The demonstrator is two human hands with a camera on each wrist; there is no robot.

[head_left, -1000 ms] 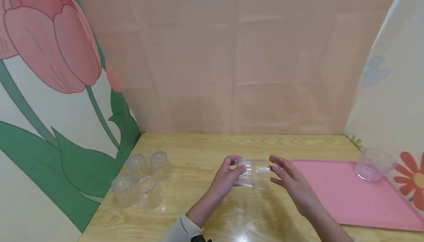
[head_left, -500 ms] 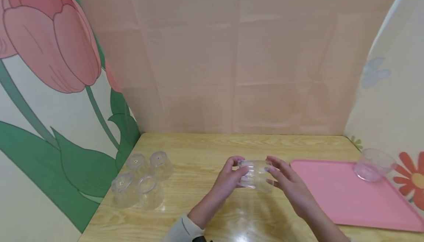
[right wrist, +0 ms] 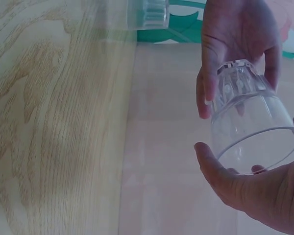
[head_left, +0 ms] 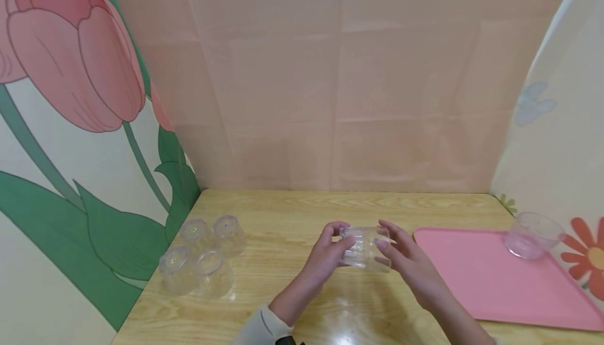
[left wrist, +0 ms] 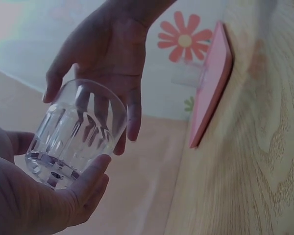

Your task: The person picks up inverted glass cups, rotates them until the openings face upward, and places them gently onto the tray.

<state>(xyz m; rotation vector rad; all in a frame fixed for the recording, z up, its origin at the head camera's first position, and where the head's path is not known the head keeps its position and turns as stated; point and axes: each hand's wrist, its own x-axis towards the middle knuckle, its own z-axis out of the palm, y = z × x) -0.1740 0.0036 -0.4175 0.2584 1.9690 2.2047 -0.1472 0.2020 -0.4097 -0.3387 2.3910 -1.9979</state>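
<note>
A clear faceted cup [head_left: 360, 247] lies sideways in the air over the table, its mouth toward the right. My left hand [head_left: 325, 253] grips its base end, thumb on the near side and fingers behind, as the left wrist view also shows at the cup [left wrist: 78, 129]. Around the rim spreads my right hand [head_left: 415, 266], fingers mostly straight. In the right wrist view the right thumb [right wrist: 218, 176] stands just off the rim of the cup [right wrist: 250, 117], while other fingertips are partly hidden by it.
Several clear cups [head_left: 214, 277] stand upside down in a cluster at the table's left. A pink tray [head_left: 500, 277] lies on the right, with a clear bowl-like container [head_left: 530, 236] at its far right corner. Printed and plain cloth walls enclose the wooden table [head_left: 283, 208].
My right hand has moved left, so its thumb and fingers now overlap the cup's rim. The cup has shifted slightly right in my left hand's grip.
</note>
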